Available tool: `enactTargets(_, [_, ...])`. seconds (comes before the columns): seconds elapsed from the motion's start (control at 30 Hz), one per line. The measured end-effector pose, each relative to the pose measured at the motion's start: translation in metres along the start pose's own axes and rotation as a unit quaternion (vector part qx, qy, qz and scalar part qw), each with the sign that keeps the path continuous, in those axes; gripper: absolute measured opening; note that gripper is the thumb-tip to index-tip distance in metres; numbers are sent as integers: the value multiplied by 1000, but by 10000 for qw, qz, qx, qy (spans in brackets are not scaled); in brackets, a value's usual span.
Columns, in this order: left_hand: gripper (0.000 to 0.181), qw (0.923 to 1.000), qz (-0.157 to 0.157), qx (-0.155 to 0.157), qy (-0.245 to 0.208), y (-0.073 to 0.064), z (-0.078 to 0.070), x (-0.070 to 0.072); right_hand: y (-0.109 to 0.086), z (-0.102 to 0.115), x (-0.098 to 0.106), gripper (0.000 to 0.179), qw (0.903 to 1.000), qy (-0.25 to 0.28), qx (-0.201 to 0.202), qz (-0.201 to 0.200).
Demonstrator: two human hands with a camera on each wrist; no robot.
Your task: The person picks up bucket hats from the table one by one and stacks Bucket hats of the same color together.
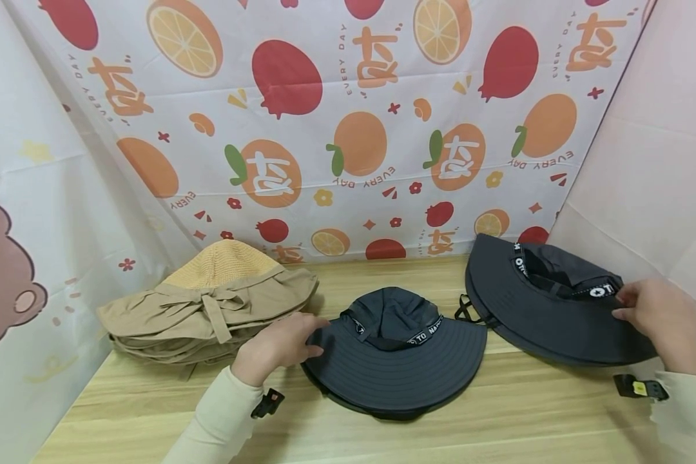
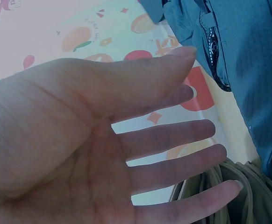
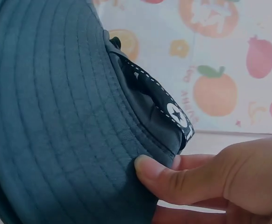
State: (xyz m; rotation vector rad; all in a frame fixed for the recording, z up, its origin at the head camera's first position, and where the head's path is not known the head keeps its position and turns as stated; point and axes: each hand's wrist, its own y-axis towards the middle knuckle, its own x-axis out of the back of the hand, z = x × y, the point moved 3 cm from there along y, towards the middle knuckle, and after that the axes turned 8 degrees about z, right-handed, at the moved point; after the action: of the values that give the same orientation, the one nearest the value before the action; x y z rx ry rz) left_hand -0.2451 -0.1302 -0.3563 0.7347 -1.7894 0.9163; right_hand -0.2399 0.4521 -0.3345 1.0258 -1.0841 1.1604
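Note:
A dark grey wide-brimmed sun hat (image 1: 562, 322) is tilted up at the right, its black band with white lettering showing inside. My right hand (image 1: 664, 319) pinches its brim between thumb and fingers; the right wrist view shows the thumb on the stitched brim (image 3: 56, 116). A second dark hat (image 1: 394, 367) lies on the table in the middle. Beside its left edge is my left hand (image 1: 281, 345), fingers straight and spread in the left wrist view. Whether it touches that brim I cannot tell.
A stack of khaki hats (image 1: 209, 309), the top one with a yellow woven crown and a bow, sits at the left on the wooden table (image 1: 325, 444). A fruit-print cloth (image 1: 336, 77) hangs behind, with pale cloth walls on both sides.

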Motion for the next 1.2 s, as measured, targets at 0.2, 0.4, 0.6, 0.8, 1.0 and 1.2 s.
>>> enactTargets(0.2, [44, 9999, -46, -63, -78, -2, 2, 3, -8, 14, 10, 26, 9983, -37, -115, -562])
enactTargets(0.4, [44, 9993, -233, -140, -249, -6, 4, 11, -14, 30, 23, 24, 9931, -81, -127, -1161])
enactTargets(0.6, [45, 9982, -327, -341, -358, -10, 3, 18, -17, 49, 38, 20, 9891, 15, -54, -1473])
enactTargets(0.8, [46, 9981, -352, -434, -267, -11, 3, 19, -16, 60, 52, 20, 9899, 123, -156, -1401])
enactTargets(1.0, [45, 9979, -396, -428, -270, -12, 4, 19, -14, 67, 59, 22, 9892, 108, -46, -1459])
enactTargets(1.2, [45, 9977, -415, -465, -252, -12, 4, 20, -15, 66, 66, 28, 9901, 320, 410, -1301])
